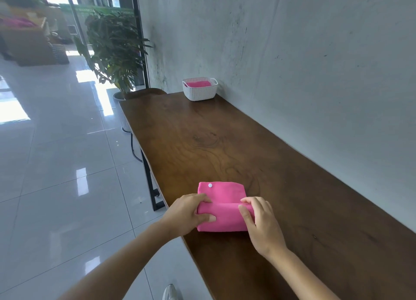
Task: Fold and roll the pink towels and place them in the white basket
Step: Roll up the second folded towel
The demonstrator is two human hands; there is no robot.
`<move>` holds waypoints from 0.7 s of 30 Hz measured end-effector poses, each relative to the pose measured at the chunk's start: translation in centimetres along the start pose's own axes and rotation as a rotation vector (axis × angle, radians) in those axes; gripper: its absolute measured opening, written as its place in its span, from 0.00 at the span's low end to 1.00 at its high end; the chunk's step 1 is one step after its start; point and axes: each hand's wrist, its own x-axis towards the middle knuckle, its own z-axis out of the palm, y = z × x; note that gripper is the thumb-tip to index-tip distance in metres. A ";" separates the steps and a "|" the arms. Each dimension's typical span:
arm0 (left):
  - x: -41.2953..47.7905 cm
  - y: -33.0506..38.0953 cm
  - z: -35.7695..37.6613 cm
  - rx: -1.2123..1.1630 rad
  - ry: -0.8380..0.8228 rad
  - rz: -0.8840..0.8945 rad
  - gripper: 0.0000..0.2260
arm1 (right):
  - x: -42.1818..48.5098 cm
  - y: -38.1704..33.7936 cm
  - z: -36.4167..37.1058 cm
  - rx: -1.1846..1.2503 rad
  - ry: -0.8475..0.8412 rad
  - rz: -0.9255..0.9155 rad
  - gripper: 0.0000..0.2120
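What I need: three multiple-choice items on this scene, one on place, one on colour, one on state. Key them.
1. Where is the white basket? A at the far end of the table; B on the floor; C on a chair.
2. The towel on the table is: A blue; B pink; C white.
3. The left hand and right hand are: A idle; B gripping the basket; C gripping the towel.
Key: A, it stands far up the table; B, plainly pink; C, both curl round its rolled edge.

One towel [222, 195] lying at near end of table [225, 142]; basket [200, 92] sitting at far end by wall [292, 52], holding second towel [198, 84]
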 end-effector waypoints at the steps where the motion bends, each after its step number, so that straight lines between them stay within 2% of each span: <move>1: 0.1 -0.4 -0.1 -0.058 -0.040 -0.014 0.19 | -0.5 0.0 0.0 0.025 -0.006 -0.007 0.31; 7: -0.2 -1.5 -0.5 -0.320 -0.178 -0.076 0.25 | -3.0 0.0 -0.1 0.179 -0.021 0.038 0.32; 12: 0.0 -1.1 -0.2 -0.441 -0.163 -0.171 0.18 | -2.5 -0.4 0.1 0.256 -0.055 0.109 0.28; 14: 0.0 -0.7 0.6 -0.452 -0.057 -0.191 0.12 | -1.9 -0.6 -0.1 0.265 -0.087 0.160 0.30; 18: -0.8 0.5 2.0 -0.189 0.337 -0.102 0.08 | -0.7 -0.8 -0.3 0.289 -0.143 0.252 0.28; 21: -1.9 0.7 2.7 -0.027 0.395 0.074 0.12 | 0.4 -0.9 -0.3 0.295 -0.157 0.291 0.27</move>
